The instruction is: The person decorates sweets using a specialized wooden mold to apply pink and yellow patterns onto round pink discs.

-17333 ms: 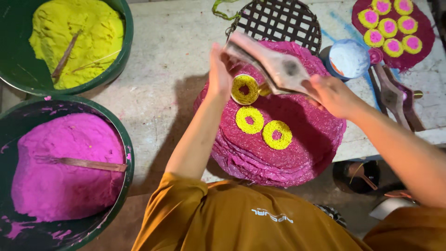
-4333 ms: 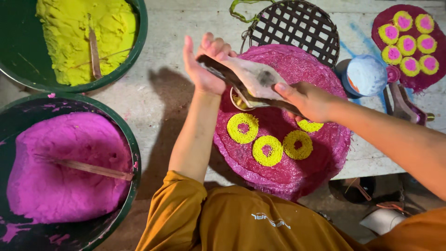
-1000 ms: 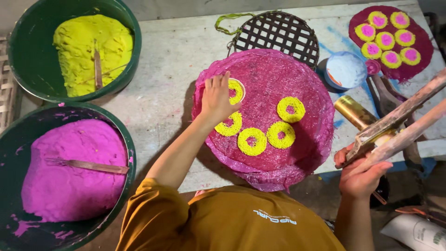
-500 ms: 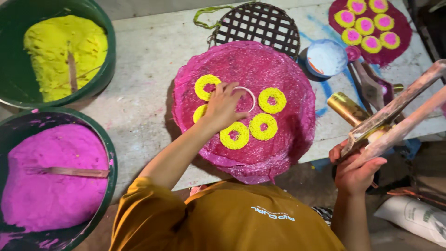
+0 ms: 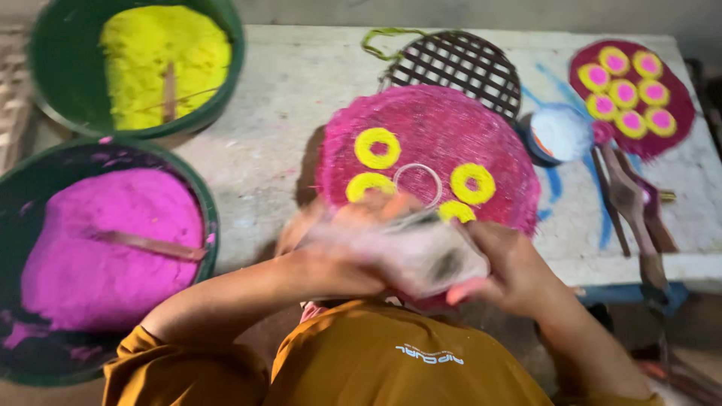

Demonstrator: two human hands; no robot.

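Observation:
A round pink mat (image 5: pixel 429 124) lies on the table with several yellow rings (image 5: pixel 377 147) on it and a thin metal ring mould (image 5: pixel 418 184) among them. Close to my body, over the mat's near edge, my left hand (image 5: pixel 350 244) and my right hand (image 5: pixel 515 263) both grip a pale wooden press (image 5: pixel 421 252). The press is motion-blurred and hides the mat's front part. Neither hand touches the ring mould.
At the left stand a green basin of yellow dough (image 5: pixel 162 64) and one of pink dough (image 5: pixel 105 248), each with a stick in it. A lattice mat (image 5: pixel 459 68), a small white-filled bowl (image 5: pixel 560 134), a dark red mat of finished rings (image 5: pixel 632 94) and wooden tools (image 5: pixel 632 203) lie to the right.
My left hand has let go of the metal ring on the pink mat and pulled back. My right hand has brought the wooden press in from the right, and both hands now hold it.

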